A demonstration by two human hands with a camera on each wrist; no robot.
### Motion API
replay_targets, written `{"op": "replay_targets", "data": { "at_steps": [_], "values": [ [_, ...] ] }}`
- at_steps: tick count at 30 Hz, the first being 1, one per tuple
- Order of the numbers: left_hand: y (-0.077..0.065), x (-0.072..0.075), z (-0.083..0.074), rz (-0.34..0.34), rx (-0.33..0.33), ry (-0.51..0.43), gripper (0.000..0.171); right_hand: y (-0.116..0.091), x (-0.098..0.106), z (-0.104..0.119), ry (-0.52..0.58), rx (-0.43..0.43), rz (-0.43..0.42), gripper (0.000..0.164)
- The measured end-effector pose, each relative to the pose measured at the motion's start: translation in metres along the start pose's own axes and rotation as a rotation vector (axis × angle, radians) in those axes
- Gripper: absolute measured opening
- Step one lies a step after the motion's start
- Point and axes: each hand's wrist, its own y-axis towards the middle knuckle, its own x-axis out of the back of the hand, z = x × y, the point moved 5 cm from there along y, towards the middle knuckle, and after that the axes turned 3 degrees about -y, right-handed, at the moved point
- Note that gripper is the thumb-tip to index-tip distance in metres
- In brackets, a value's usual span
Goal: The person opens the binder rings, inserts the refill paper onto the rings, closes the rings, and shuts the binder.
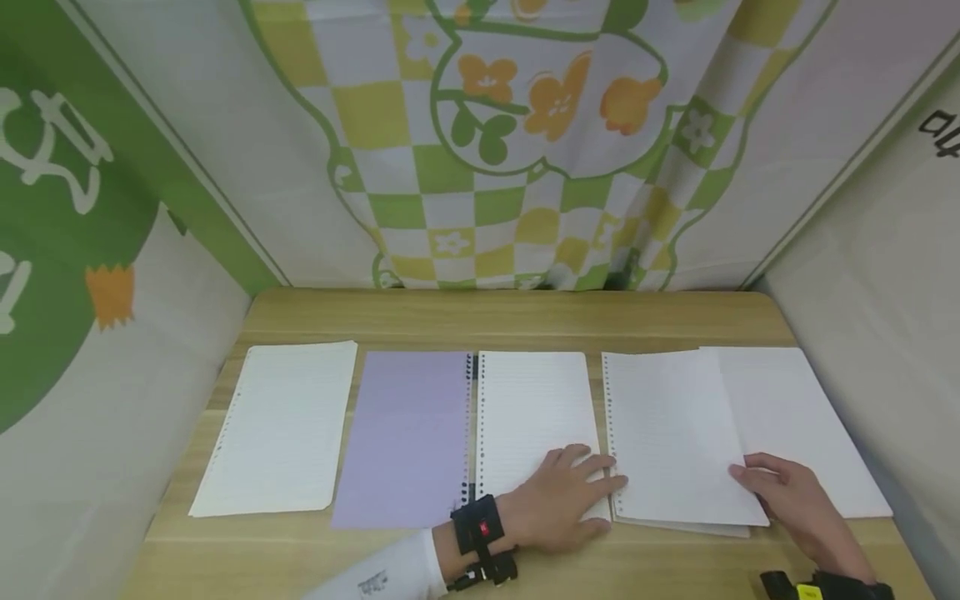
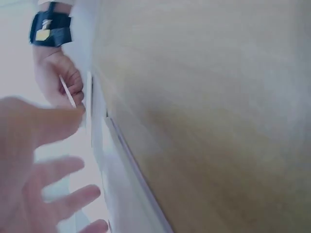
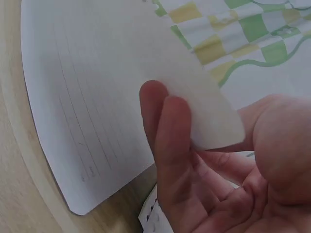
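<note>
My right hand (image 1: 798, 500) pinches the right edge of a punched loose-leaf sheet (image 1: 667, 425) between thumb and fingers. In the right wrist view the lifted sheet (image 3: 209, 109) stands tilted, with a lined sheet (image 3: 92, 121) behind it. My left hand (image 1: 555, 504) lies over the lower right of a white lined page (image 1: 532, 400) in an open ring notebook. Its fingers are spread, and their tips reach the left punched edge of the loose-leaf sheet. The notebook's purple cover (image 1: 408, 442) lies to the left, beside the rings (image 1: 470, 492).
A white stack of paper (image 1: 795, 417) lies at the right, partly under the lifted sheet. Another punched stack (image 1: 277, 433) lies at the left of the wooden table (image 1: 510, 321). Printed fabric (image 1: 517, 208) hangs behind, with white panels on both sides.
</note>
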Motion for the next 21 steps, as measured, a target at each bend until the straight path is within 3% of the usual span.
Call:
{"op": "replay_targets", "data": {
  "at_steps": [5, 10, 13, 21],
  "values": [
    [-0.002, 0.018, 0.024, -0.157, 0.138, -0.405, 0.052, -0.003, -0.005, 0.005, 0.116, 0.013, 0.016, 0.080],
    [-0.012, 0.030, 0.054, -0.220, 0.294, -0.742, 0.050, -0.009, -0.019, 0.021, 0.259, 0.040, 0.022, 0.071],
    [-0.020, 0.035, 0.071, -0.250, 0.344, -0.830, 0.046, -0.011, -0.030, 0.035, 0.271, 0.046, 0.012, 0.070],
    [-0.043, 0.037, 0.109, -0.318, 0.438, -0.883, 0.038, -0.011, -0.074, 0.073, 0.295, 0.074, 0.010, 0.062]
  ]
}}
